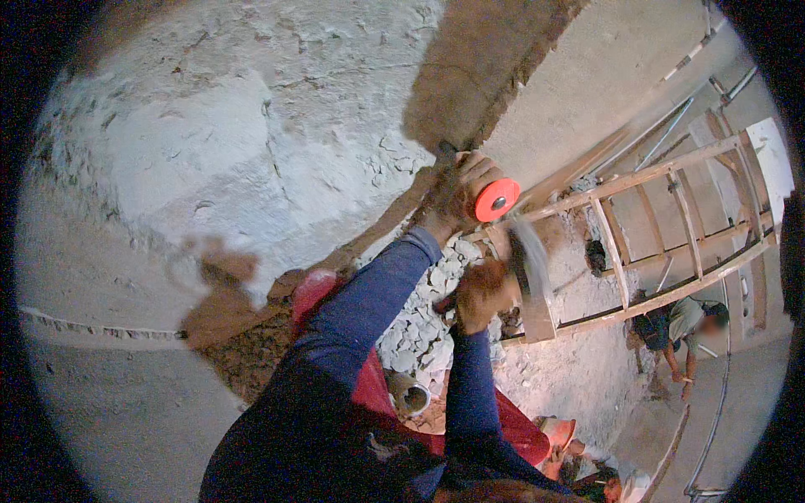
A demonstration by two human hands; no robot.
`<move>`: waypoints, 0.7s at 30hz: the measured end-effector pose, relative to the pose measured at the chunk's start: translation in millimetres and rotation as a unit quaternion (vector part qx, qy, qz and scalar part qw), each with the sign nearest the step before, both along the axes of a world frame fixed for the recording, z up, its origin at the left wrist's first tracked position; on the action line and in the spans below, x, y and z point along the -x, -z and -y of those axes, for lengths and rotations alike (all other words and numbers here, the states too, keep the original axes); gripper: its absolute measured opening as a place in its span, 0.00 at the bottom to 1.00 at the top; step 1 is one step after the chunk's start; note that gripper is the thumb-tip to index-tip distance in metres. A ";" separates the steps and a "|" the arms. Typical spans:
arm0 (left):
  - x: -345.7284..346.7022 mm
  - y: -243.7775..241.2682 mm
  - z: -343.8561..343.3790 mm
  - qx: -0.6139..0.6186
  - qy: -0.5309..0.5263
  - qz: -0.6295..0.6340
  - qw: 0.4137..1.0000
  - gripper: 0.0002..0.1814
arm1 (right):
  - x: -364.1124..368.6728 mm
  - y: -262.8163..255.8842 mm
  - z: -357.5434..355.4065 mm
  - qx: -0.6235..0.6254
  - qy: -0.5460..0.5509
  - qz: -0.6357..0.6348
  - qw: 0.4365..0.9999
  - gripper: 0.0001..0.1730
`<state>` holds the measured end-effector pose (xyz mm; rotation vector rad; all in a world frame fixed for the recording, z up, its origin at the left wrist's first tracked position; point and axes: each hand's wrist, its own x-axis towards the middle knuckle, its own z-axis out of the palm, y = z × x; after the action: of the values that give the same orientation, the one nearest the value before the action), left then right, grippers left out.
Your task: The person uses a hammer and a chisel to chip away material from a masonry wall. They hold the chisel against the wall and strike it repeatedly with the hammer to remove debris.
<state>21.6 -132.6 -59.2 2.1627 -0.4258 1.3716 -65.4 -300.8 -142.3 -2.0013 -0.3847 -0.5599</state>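
My left hand [475,182] is wrapped around a chisel with a round orange hand guard [498,200]. Its dark tip end [446,151] points at the rough wall [339,119], where pale plaster is cracked and partly broken away. Below it, my right hand [481,292] grips a hammer whose grey head [531,270] is smeared by motion blur. The hammer head is apart from the orange guard. Between and beneath my forearms lies a heap of broken plaster pieces [409,333].
A wooden ladder [619,251] stretches across the right side. Beyond it, another person [682,330] bends forward. A hollow cylinder, pipe or can [415,399], lies below the rubble. Near the bottom is an orange object [558,432], its kind unclear. Thin pipes [723,390] run at far right.
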 end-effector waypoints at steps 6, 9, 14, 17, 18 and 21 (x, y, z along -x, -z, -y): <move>-4.4 5.3 -12.4 0.005 -0.035 0.005 0.999 0.11 | 10.8 -54.1 -11.8 -0.072 -0.004 0.086 0.994 0.06; -5.1 3.9 -1.8 0.011 -0.017 0.014 1.000 0.12 | 2.4 6.4 28.9 -0.689 -0.269 -0.084 0.668 0.08; 11.7 -7.1 -2.9 0.007 -0.017 -0.026 1.000 0.09 | -33.5 18.5 2.9 0.042 0.004 0.137 0.990 0.13; 16.3 -8.2 -10.3 0.017 -0.020 -0.053 0.998 0.07 | -12.1 -17.9 5.0 -0.003 -0.041 -0.065 0.997 0.05; 8.0 -0.7 -11.7 -0.014 -0.064 -0.049 0.997 0.08 | 0.9 -37.9 1.8 -0.144 -0.070 -0.142 0.977 0.06; -4.3 4.3 0.2 0.026 -0.018 -0.002 0.999 0.09 | 14.0 -8.3 -2.1 -0.376 -0.074 -0.076 0.921 0.10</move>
<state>25.9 -132.8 -63.5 2.1408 -0.3470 1.3832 -79.4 -298.7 -134.0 -1.2475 -0.1795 -0.3722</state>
